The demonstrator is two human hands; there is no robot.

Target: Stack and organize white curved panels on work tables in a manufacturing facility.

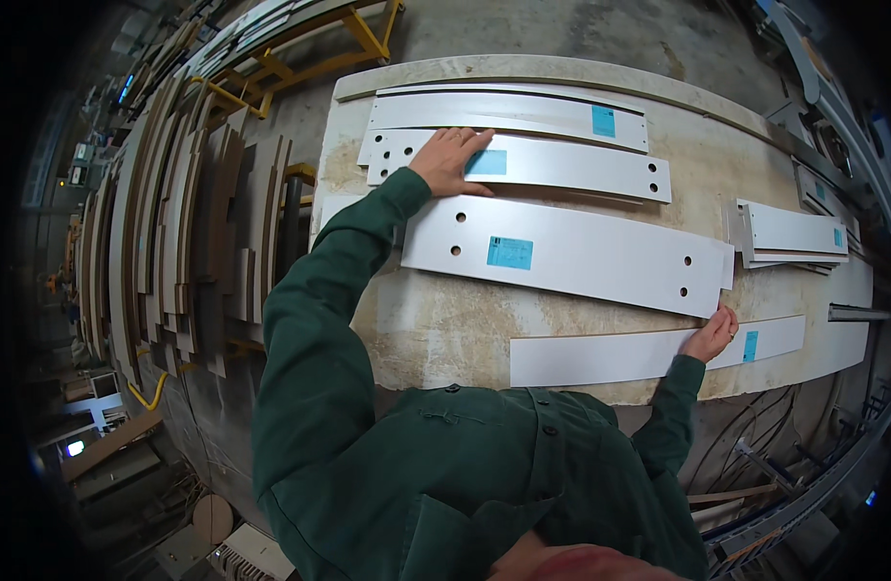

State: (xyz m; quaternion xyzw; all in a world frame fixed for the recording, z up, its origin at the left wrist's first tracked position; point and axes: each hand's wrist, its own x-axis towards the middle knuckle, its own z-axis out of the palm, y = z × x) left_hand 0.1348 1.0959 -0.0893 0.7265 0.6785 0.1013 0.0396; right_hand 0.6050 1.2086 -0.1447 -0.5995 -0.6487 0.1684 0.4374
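Observation:
My left hand lies on a white drilled board, fingers stretched out and thumb apart, beside its blue label. Nearer to me, a wider white board with round holes at both ends and a blue label lies slightly askew. At that board's near right corner, my right hand is closed, its fingertips pinching the edge. Under my right wrist, a long narrow white board with a blue label lies along the table's front. Farthest away are more white boards, stacked and partly overlapped.
The worn, stained worktable carries a raised strip along its far edge. Several short white boards are stacked at the right. Upright panels crowd a rack on the left, and a yellow-framed cart stands behind it.

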